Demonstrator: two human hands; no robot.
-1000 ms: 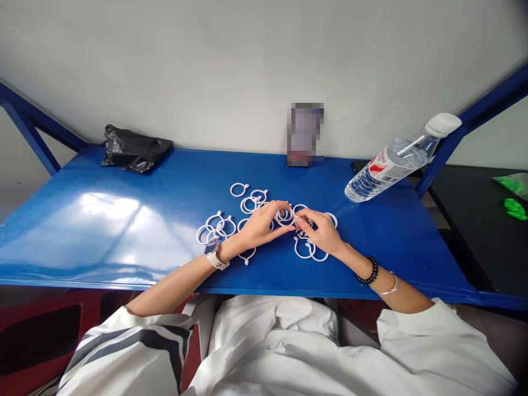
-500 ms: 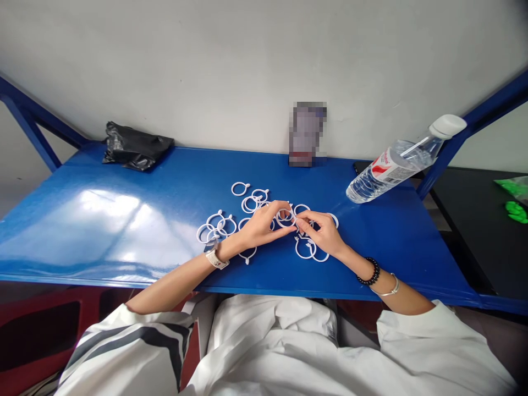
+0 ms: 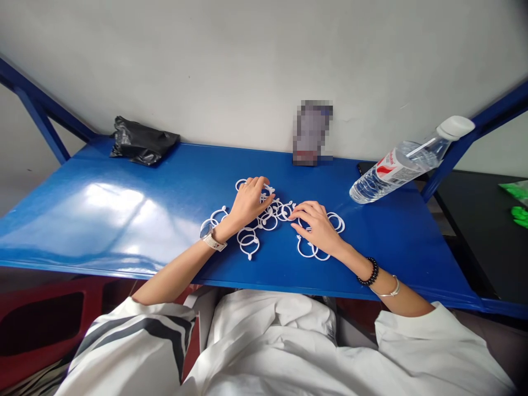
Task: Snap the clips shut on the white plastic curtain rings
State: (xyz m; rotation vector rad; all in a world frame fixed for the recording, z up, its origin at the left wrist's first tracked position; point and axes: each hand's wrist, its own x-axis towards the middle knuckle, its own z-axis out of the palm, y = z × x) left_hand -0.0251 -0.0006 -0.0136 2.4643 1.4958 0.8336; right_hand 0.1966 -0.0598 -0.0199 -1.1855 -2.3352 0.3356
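"Surroundings, left to right?"
"Black bag (image 3: pixel 142 140) far left on the blue table (image 3: pixel 177 181), pixelated item (image 3: pixel 311 133) far middle, water bottle (image 3: pixel 388 171) far right, green stuff (image 3: pixel 520 215) at right edge. Hands block some rings."
"Rings?"
"White rings (image 3: pixel 249 253), thin, small knobs, overlapping mid-table, under and between the hands."
"Hands?"
"Left hand (image 3: pixel 249 202) over the left-side rings, can't tell if gripping. Right hand (image 3: pixel 317 223) over the right-side ones, thumb and fingertips apart."
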